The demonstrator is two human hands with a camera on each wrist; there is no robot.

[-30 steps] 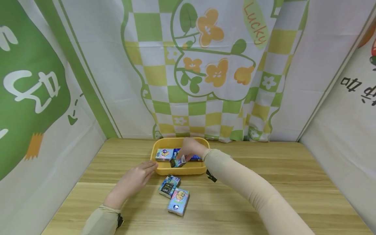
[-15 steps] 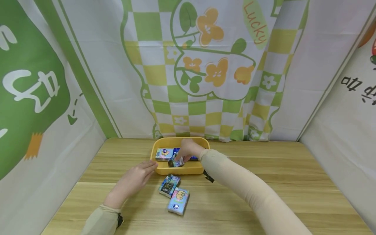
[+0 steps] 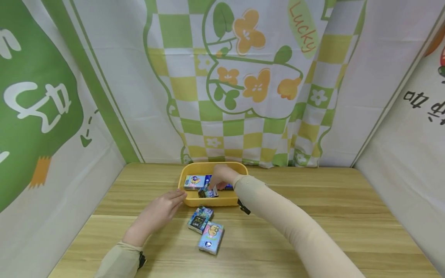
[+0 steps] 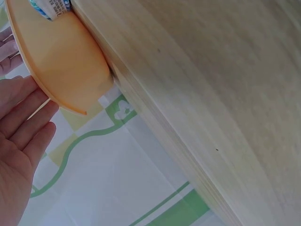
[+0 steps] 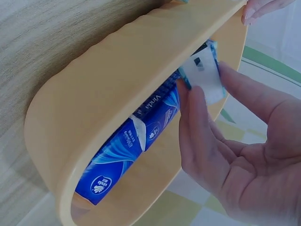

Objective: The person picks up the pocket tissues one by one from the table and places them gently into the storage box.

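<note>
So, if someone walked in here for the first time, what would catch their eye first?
Probably the bright yellow bin toward the back of the wooden table, where the right hand pinches a small tissue pack and the left hand touches the bin's left end. Next, the green-and-yellow checkered curtain with orange flowers behind it, then two colourful tissue packs in front.

Checked curtain (image 3: 250, 85) with orange flowers behind wooden table (image 3: 333, 200); green-and-white drape (image 3: 38, 104) at left.

Beige sleeves (image 3: 299, 227) carry small black pieces (image 3: 142, 261), perhaps straps, near the cuffs (image 3: 129, 251).
</note>
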